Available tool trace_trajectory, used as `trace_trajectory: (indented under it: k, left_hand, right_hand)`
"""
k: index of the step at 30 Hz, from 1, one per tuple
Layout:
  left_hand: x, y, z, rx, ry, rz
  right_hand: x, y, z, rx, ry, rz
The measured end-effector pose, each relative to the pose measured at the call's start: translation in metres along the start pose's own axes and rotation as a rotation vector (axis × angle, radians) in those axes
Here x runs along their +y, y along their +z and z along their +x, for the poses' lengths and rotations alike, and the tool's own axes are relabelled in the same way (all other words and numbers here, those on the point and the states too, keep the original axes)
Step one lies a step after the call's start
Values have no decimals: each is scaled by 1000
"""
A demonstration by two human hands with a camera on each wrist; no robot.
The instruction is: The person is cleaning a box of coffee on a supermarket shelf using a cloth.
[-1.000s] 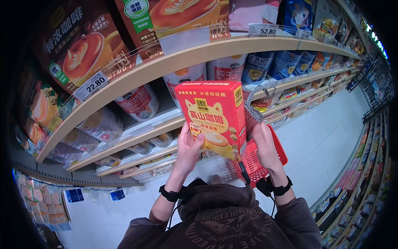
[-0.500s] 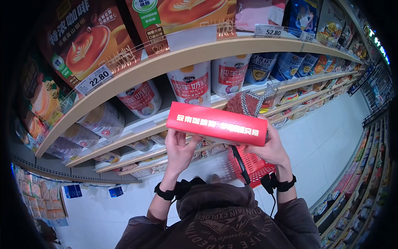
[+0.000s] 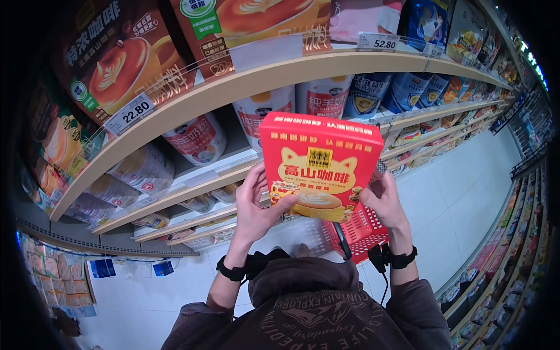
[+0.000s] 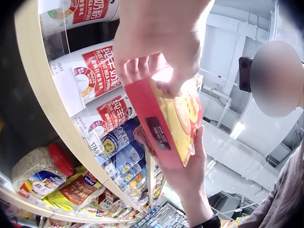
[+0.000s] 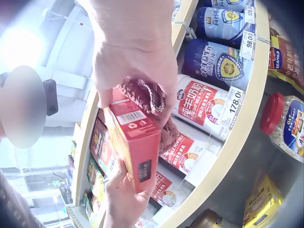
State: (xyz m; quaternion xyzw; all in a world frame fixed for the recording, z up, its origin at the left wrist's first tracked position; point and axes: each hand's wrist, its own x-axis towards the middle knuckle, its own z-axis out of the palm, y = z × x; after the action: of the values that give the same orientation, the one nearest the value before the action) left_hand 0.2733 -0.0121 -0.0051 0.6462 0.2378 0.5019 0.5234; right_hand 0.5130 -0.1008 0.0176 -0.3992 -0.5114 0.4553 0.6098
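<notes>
Both hands hold a red box [image 3: 318, 166] with a yellow cat-head shape and a coffee cup on its front, which faces up toward the head view. The left hand [image 3: 254, 204] grips its left lower edge, thumb on the front and fingers behind. At the right lower edge is the right hand [image 3: 384, 201], thumb against the box [image 5: 137, 142]. A dark red textured item [image 5: 142, 97] with a black-and-white checked strap lies under the right hand [image 5: 135, 54], against the box; how it is held is partly hidden. The left wrist view shows the box [image 4: 164, 126] between both hands.
A curved shelf [image 3: 233, 79] runs across in front, with large coffee boxes [image 3: 119, 64] above and milk powder cans [image 3: 195, 140] below. A red basket [image 3: 364, 233] with a black handle is beneath the right hand. Another shelf row [image 3: 496, 262] stands at the right.
The box has turned from angled, with its side showing, to top face up, then back so its front shows. The right hand has come from beside the box to gripping its edge.
</notes>
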Motion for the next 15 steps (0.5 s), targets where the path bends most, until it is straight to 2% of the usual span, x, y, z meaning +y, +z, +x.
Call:
trace_trajectory:
  k: [2,4,6,7,9,11,12,14,15]
  left_hand:
    - [9,7,4,-73,-103,14]
    - [10,13,5,-79,-94,24]
    - [16,16,8,-136,-291,-37]
    - [20,17,9,-160,-343,29]
    - [10,16,10,-147,-307,22]
    - [1,19,11,-111,-228,22]
    - [-2,18,11,-112,-232,20]
    - [-7,14,12,-95,-345,-9]
    - [-5,20,13,-28,-334,-71]
  right_hand:
    - [2,4,2,46,-33,-15]
    - [11,2,7,211,81,74]
    - [15,3,11,264,94,100]
    - [17,2,12,276,193,233]
    - [23,3,14,359,356,453]
    - [19,11,13,400,386,505]
    - [17,14,13,437,414,557]
    - [21,12,13,400,432,571]
    - [29,9,15,352,474,641]
